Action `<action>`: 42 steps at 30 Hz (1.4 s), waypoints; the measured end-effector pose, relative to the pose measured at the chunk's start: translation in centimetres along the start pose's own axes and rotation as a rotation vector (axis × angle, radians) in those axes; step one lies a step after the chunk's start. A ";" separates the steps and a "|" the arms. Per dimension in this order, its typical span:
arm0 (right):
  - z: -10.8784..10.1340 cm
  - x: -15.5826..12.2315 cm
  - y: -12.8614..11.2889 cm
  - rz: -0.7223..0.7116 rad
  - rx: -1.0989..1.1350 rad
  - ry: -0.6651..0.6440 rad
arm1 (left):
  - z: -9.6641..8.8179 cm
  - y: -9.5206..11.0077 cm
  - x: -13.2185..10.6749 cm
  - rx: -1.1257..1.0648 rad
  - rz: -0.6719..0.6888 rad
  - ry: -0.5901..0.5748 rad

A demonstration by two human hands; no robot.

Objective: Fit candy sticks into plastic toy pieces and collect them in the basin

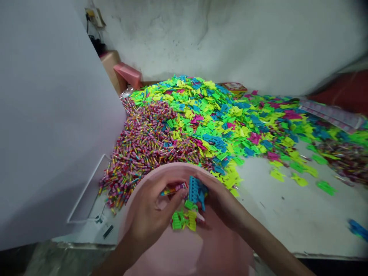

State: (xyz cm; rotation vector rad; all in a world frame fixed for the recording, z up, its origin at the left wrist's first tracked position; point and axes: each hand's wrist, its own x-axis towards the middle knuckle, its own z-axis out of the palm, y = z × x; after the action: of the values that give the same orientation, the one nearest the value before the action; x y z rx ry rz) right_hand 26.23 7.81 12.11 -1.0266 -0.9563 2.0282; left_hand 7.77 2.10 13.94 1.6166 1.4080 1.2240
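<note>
My left hand (149,209) is closed on a small candy roll (174,189) in a colourful wrapper, pinched between thumb and fingers. My right hand (222,197) grips a blue plastic toy piece (194,189) with a toothed, comb-like side; its fingertips are partly hidden. Both hands are close together over a pink basin (172,168). Below them, a green plastic piece (177,220) and a yellow plastic piece (191,220) show inside the basin. Another small green piece (190,205) appears just under the blue one.
Behind the basin lie a heap of wrapped candy rolls (143,142) and a larger heap of coloured plastic pieces (212,107). A white panel (57,115) stands at left. Loose pieces are scattered over the white tabletop (273,214). A pink scoop-like container (129,74) sits by the wall.
</note>
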 end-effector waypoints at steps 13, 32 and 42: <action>0.6 -1.0 -0.2 -0.009 0.172 -0.300 | 0.4 -1.1 -0.5 -0.046 -0.048 0.050; 1.0 -2.1 -1.0 -0.468 -0.754 0.071 | 0.1 -0.4 -1.1 -0.141 -0.107 0.088; 0.9 -3.1 -0.2 -0.644 -1.013 0.125 | 0.7 0.1 -2.4 0.435 0.246 0.172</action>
State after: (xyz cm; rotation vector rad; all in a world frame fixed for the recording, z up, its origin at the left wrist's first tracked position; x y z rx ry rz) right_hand 26.93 5.15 13.83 -1.0822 -2.0021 0.8875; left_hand 8.55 -0.24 13.26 2.0694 1.7111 1.2793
